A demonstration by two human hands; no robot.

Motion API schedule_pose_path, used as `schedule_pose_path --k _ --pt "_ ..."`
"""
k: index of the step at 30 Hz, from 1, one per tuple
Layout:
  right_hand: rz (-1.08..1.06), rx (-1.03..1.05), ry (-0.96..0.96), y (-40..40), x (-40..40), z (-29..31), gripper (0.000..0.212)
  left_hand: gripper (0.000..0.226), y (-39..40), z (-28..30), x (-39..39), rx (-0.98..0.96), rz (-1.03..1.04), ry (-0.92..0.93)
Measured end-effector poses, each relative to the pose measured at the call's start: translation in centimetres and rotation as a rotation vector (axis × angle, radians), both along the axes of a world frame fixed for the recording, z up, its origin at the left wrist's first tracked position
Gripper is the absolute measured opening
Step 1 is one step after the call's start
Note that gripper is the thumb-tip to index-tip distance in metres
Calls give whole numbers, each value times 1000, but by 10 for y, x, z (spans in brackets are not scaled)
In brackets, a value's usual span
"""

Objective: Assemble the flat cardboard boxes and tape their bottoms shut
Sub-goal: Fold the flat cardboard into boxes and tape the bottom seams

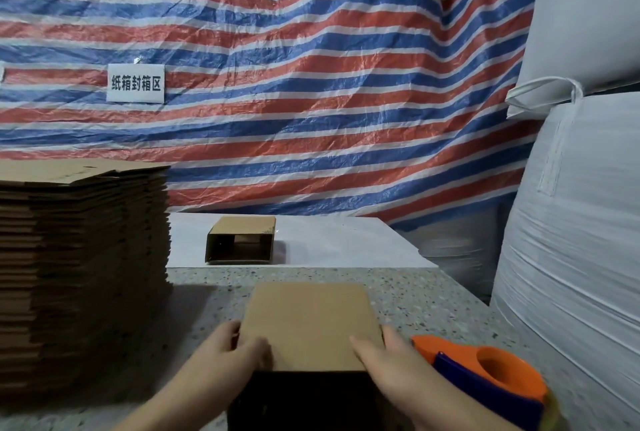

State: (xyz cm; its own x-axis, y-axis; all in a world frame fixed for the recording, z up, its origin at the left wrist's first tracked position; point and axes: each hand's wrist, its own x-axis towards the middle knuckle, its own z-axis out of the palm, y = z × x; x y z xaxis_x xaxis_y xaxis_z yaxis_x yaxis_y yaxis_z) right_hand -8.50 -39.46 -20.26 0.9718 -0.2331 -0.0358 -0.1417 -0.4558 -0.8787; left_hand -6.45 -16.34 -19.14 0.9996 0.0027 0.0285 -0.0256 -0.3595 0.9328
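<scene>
A brown cardboard box (308, 323) lies on the speckled table (415, 295) right in front of me, its open dark end facing me. My left hand (239, 347) grips its left side, thumb on the top panel. My right hand (377, 351) grips its right side the same way. An orange and blue tape dispenser (491, 371) lies just right of my right hand. A tall stack of flat cardboard boxes (83, 264) stands at the left. Another opened box (240, 240) lies on its side farther back on a white sheet (346, 243).
A red, white and blue striped tarp (311, 84) hangs behind the table with a white printed sign (135, 83). Large white woven sacks (575, 223) stand stacked against the table's right edge.
</scene>
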Motion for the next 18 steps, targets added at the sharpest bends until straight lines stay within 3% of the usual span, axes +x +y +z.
schedule_pose_path --k 2,5,8,11,18 --pt "-91 72 -183 6 26 26 22 28 -13 21 28 -50 -17 -145" --pt "-162 133 -346 0 99 80 35 42 -32 68 116 -36 34 -331" --pt "-178 152 -317 -12 189 113 47 50 -51 100 216 42 16 -334" --pt "-179 142 -241 -21 275 108 59 53 -65 96 302 234 34 -341" --pt "-182 78 -159 -24 400 55 51 46 -71 41 433 573 105 -305"
